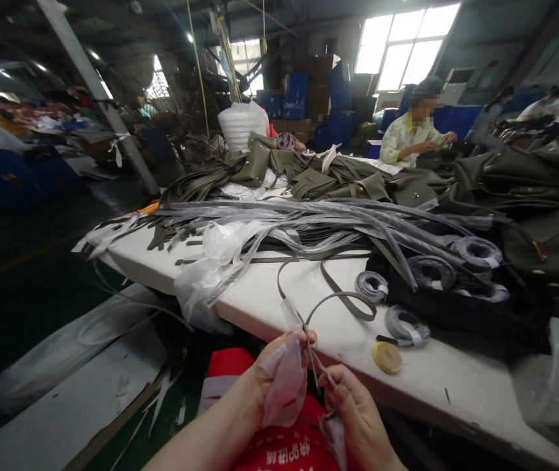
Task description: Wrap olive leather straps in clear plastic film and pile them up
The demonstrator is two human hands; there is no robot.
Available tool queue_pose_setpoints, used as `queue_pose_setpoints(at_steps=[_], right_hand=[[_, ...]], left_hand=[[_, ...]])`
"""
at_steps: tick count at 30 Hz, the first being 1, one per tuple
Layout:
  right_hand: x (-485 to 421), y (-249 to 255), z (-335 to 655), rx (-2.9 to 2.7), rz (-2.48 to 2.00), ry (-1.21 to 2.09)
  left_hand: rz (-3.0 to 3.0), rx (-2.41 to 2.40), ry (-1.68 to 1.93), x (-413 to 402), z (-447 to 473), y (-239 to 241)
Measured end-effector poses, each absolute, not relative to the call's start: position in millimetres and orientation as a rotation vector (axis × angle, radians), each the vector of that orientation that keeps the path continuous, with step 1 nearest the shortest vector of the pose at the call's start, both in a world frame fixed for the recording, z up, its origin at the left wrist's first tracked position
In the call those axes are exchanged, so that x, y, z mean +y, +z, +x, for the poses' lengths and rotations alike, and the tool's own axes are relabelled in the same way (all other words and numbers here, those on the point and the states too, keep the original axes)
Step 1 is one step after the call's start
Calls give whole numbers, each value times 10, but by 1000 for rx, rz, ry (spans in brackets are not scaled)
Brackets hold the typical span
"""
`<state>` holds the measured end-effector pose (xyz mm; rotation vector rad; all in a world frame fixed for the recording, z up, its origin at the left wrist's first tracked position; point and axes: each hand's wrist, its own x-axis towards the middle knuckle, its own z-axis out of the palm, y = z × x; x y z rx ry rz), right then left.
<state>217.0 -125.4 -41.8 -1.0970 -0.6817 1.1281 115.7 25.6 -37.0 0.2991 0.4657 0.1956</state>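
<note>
- A dim workshop, with a long white table (308,307) heaped with olive straps and plastic-wrapped strips (318,222).
- A looping grey-green strap (338,296) runs off the table edge down to both hands.
- Left hand (279,366) pinches the strap's clear plastic sleeve (286,386).
- Right hand (352,405) grips the strap end.

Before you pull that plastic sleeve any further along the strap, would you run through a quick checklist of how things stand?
1. Left hand grips the clear plastic sleeve: ok.
2. Right hand pinches the olive strap near its end: ok.
3. Strap loops freely over the white table, no snag seen: ok.
4. Strap end inside the sleeve: cannot tell.
5. Yellow tape roll lies close by: ok.
</note>
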Motion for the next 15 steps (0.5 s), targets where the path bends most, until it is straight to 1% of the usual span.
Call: queue_pose_setpoints(at_steps=[9,15], right_hand=[[-1249,-390,2175,-729,-1153,1116],[-1240,-337,2174,-769,-1225,1041]], left_hand=[[263,378,149,248,1185,-371],[256,344,122,240,1209,-341]])
